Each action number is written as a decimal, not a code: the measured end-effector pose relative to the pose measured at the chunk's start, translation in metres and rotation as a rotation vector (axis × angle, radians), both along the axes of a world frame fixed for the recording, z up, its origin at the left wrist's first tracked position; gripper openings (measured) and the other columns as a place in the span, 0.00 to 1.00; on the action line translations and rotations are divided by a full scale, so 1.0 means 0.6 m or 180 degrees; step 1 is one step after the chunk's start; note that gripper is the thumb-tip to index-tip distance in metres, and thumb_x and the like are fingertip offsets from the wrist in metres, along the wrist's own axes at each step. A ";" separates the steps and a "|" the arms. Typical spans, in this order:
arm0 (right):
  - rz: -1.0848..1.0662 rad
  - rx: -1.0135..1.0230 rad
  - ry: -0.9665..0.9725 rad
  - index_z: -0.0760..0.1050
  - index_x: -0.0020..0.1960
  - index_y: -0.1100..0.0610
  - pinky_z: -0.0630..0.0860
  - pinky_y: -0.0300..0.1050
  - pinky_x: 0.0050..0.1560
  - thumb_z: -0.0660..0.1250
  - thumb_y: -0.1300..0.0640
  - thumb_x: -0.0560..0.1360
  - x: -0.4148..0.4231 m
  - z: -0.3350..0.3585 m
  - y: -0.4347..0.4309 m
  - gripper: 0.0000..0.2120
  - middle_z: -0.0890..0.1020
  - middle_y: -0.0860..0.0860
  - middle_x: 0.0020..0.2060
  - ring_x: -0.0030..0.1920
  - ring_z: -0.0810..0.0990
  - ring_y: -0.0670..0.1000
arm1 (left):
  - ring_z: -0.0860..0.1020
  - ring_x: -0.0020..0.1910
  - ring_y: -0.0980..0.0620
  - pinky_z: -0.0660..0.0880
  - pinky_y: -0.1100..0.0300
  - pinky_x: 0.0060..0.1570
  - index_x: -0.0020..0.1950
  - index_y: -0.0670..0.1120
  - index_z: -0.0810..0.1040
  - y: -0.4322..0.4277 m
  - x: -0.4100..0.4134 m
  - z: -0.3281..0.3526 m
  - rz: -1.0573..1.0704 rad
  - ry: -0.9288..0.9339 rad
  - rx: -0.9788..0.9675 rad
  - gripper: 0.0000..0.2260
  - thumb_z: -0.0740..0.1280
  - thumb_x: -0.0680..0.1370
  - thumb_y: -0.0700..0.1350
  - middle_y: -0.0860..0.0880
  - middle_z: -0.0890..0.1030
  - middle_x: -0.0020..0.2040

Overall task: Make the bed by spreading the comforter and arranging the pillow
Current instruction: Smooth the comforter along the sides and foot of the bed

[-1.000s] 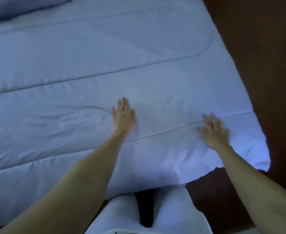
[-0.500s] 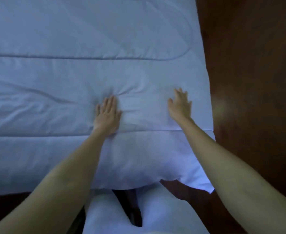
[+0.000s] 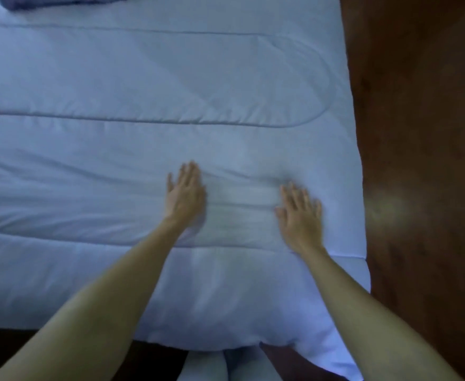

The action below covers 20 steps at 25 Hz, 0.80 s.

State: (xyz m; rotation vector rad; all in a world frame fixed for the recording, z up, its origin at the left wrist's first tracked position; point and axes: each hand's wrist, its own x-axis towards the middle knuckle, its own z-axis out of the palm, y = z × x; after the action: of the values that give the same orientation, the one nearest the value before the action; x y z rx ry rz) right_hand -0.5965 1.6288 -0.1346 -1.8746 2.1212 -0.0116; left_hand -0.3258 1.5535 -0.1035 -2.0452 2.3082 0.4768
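Note:
A pale blue quilted comforter (image 3: 143, 78) lies spread over the bed and fills most of the view. Shallow creases run across it to the left of my hands. My left hand (image 3: 184, 193) rests flat on it, palm down, fingers close together. My right hand (image 3: 300, 215) lies flat beside it, fingers slightly apart and a little blurred, close to the comforter's right edge. Neither hand grips the fabric. A darker blue pillow (image 3: 61, 0) shows only as a sliver at the top left edge.
Dark brown wooden floor (image 3: 423, 133) runs along the bed's right side, with a bright glare spot. The comforter's near edge hangs over the bed in front of my legs in light trousers (image 3: 206, 367).
Both hands have slid over the comforter: the right hand swept in from the right corner, then back toward the right edge. The view has tilted up, and the pillow shows again at the top.

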 end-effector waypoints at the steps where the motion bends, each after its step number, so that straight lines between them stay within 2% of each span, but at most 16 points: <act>1: -0.0291 -0.0053 0.0048 0.57 0.76 0.49 0.54 0.61 0.72 0.43 0.42 0.78 -0.041 -0.008 0.012 0.29 0.58 0.50 0.77 0.76 0.58 0.56 | 0.54 0.78 0.45 0.47 0.44 0.74 0.77 0.41 0.54 -0.018 -0.056 -0.003 -0.0362 0.0122 0.0050 0.33 0.40 0.76 0.55 0.43 0.55 0.78; 3: -0.0800 0.0086 0.0105 0.53 0.77 0.47 0.55 0.62 0.72 0.45 0.44 0.80 -0.111 -0.017 0.041 0.26 0.55 0.50 0.78 0.77 0.55 0.57 | 0.50 0.78 0.48 0.44 0.46 0.74 0.78 0.44 0.51 -0.045 -0.139 -0.011 -0.0985 0.0193 0.0254 0.28 0.45 0.81 0.55 0.47 0.50 0.79; 4: -0.0981 0.0288 0.0059 0.51 0.77 0.47 0.57 0.63 0.73 0.46 0.45 0.81 -0.139 -0.014 0.058 0.25 0.54 0.52 0.78 0.77 0.54 0.57 | 0.48 0.78 0.49 0.43 0.46 0.74 0.78 0.45 0.49 -0.054 -0.153 -0.017 -0.1090 0.0165 0.0375 0.26 0.47 0.82 0.54 0.48 0.48 0.80; 6: -0.1317 0.0810 0.0024 0.48 0.77 0.44 0.54 0.65 0.73 0.46 0.45 0.82 -0.187 0.005 0.097 0.25 0.54 0.52 0.78 0.77 0.52 0.59 | 0.45 0.78 0.50 0.42 0.45 0.75 0.78 0.46 0.46 -0.049 -0.126 -0.021 -0.0793 0.0101 0.0610 0.26 0.48 0.83 0.53 0.49 0.46 0.80; 8: -0.1593 0.1079 0.0018 0.53 0.77 0.45 0.52 0.64 0.72 0.46 0.45 0.81 -0.213 0.042 0.131 0.24 0.57 0.51 0.77 0.77 0.52 0.59 | 0.44 0.78 0.49 0.41 0.42 0.74 0.78 0.46 0.45 -0.021 -0.062 -0.019 -0.0270 -0.0072 0.0651 0.26 0.47 0.83 0.53 0.49 0.44 0.80; 10: -0.1590 0.0637 -0.0255 0.65 0.72 0.53 0.58 0.60 0.72 0.48 0.47 0.79 -0.203 0.095 0.141 0.24 0.66 0.57 0.73 0.74 0.61 0.63 | 0.44 0.78 0.46 0.41 0.39 0.73 0.78 0.45 0.46 -0.001 -0.016 0.011 -0.0062 -0.0453 0.0942 0.26 0.47 0.82 0.52 0.48 0.45 0.80; 12: -0.1431 0.0250 -0.0712 0.71 0.68 0.58 0.60 0.54 0.72 0.51 0.51 0.80 -0.156 0.153 0.129 0.22 0.71 0.57 0.70 0.71 0.66 0.61 | 0.49 0.78 0.44 0.44 0.38 0.73 0.77 0.44 0.53 0.012 -0.024 0.060 -0.0306 -0.0606 0.1053 0.24 0.48 0.82 0.50 0.47 0.51 0.79; 14: -0.1376 -0.0013 -0.1051 0.71 0.69 0.55 0.60 0.47 0.72 0.55 0.54 0.81 -0.110 0.214 0.098 0.19 0.70 0.54 0.72 0.72 0.66 0.55 | 0.56 0.77 0.46 0.50 0.41 0.74 0.75 0.46 0.61 0.017 -0.071 0.119 -0.0665 -0.0374 0.0802 0.21 0.50 0.82 0.49 0.47 0.59 0.77; 16: -0.1383 -0.0426 -0.1238 0.72 0.68 0.54 0.62 0.43 0.70 0.57 0.53 0.80 -0.075 0.270 0.071 0.18 0.72 0.53 0.70 0.71 0.70 0.53 | 0.64 0.73 0.47 0.58 0.47 0.73 0.73 0.50 0.65 0.025 -0.128 0.192 -0.0859 0.0075 0.0599 0.20 0.53 0.81 0.50 0.48 0.65 0.75; 20: -0.1247 -0.1062 -0.1359 0.74 0.66 0.54 0.66 0.41 0.67 0.57 0.51 0.80 -0.063 0.370 0.065 0.18 0.77 0.51 0.66 0.68 0.73 0.51 | 0.73 0.65 0.44 0.70 0.52 0.62 0.66 0.53 0.74 0.052 -0.213 0.336 -0.1063 0.0870 -0.0020 0.15 0.56 0.80 0.48 0.47 0.75 0.67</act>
State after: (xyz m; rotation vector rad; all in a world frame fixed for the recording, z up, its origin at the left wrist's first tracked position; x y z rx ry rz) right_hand -0.6343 1.6680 0.0876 -1.4033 2.2217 -0.8189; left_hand -0.4534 1.5846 0.0981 -1.6312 2.7340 0.7683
